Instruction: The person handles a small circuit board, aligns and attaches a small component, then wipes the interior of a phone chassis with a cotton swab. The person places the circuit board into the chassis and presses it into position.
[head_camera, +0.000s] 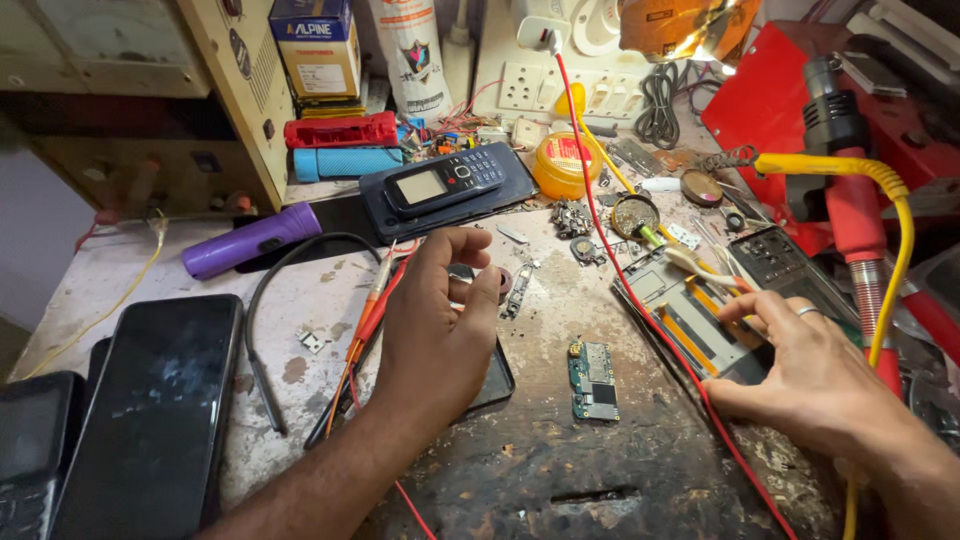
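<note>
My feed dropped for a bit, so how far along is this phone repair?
Done: a phone is opened up, its green circuit board lying bare on the bench. In hand: the left hand pinches a small part over a dark phone shell; the right hand rests at the stripped phone frame. Left: nothing is reassembled, and loose parts lie scattered.

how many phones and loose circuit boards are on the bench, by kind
Keypad phones: 2 – one on the dark case, one at the left edge
Touchscreen phones: 1
Loose green circuit boards: 1
Total: 4
</note>
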